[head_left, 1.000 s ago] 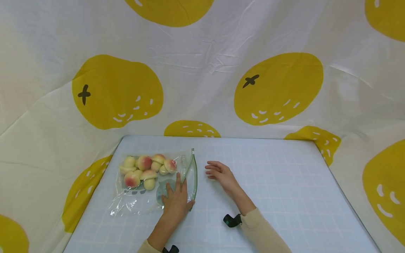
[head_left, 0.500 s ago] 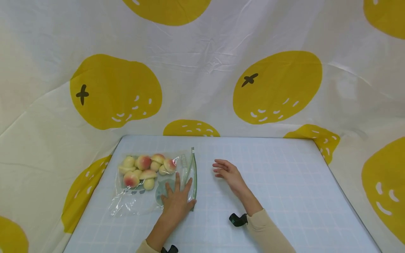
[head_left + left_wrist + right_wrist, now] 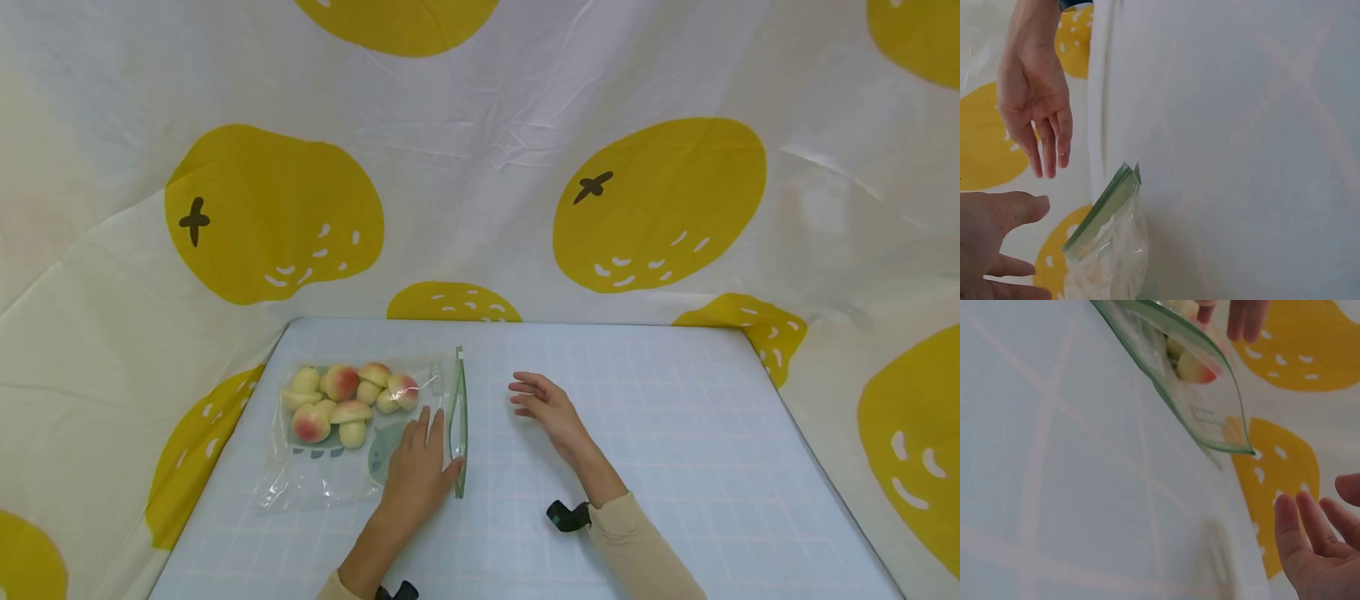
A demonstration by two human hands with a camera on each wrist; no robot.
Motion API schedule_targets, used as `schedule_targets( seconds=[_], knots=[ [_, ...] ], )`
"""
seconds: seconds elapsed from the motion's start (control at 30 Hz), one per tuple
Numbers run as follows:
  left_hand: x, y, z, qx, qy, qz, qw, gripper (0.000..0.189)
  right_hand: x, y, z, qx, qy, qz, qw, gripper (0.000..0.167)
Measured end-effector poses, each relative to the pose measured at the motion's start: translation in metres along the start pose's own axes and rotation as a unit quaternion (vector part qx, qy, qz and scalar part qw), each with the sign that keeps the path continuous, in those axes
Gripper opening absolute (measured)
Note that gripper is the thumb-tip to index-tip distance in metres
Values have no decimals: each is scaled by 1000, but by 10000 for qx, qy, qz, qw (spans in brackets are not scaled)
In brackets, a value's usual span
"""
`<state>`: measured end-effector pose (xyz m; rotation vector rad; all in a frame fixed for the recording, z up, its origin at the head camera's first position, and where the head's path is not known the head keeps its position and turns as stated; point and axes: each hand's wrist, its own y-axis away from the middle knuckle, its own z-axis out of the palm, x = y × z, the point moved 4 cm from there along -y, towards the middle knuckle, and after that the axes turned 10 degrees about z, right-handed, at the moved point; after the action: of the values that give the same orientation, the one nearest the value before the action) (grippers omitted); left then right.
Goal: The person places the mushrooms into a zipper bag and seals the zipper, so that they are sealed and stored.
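Note:
A clear zip bag (image 3: 322, 483) with a green zip edge lies flat on the left half of the table, its mouth facing right. Several cream mushroom-shaped pieces (image 3: 352, 423) with reddish caps are inside, toward its far left part. My left hand (image 3: 417, 471) hovers or rests over the bag near the mouth, fingers extended and thumb by the green edge. The right wrist view shows the zip edge (image 3: 1241, 415) parted, with a gap between its two sides. To the right of the bag, my right hand (image 3: 551, 414) holds nothing, its fingers loosely bent.
The table (image 3: 675, 433) has a pale blue checked cover. A white cloth with yellow fruit prints (image 3: 660, 208) hangs behind and along both sides. A black wrist camera (image 3: 567, 516) sits at my right sleeve.
My right hand has moved right, away from the bag. The spread fingers of my left hand have come closer together, and the gap in the bag's mouth has changed shape.

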<state>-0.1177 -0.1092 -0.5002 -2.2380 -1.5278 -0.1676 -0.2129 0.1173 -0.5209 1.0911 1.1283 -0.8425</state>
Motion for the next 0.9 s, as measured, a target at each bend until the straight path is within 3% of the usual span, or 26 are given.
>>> schedule_targets(
  seconds=[0.17,0.37,0.6,0.73,0.9],
  knots=[
    [-10,-15,-12,559,759,277,9952,56,-2,-3,0,-51,-8,-107,9999,45],
    [-29,-37,-25,687,1672,159,9834,36,-3,-4,5,-124,-80,-23,9999,46],
    [-51,-70,-40,890,2079,450,9730,32,-4,-9,11,-85,-89,-36,9999,45],
    [-68,-95,-42,735,2241,367,9711,34,-4,-15,13,5,-58,-42,10000,46],
    [-88,-127,-38,212,2158,319,9757,35,-5,-23,19,65,-118,-99,9999,44]
  ],
)
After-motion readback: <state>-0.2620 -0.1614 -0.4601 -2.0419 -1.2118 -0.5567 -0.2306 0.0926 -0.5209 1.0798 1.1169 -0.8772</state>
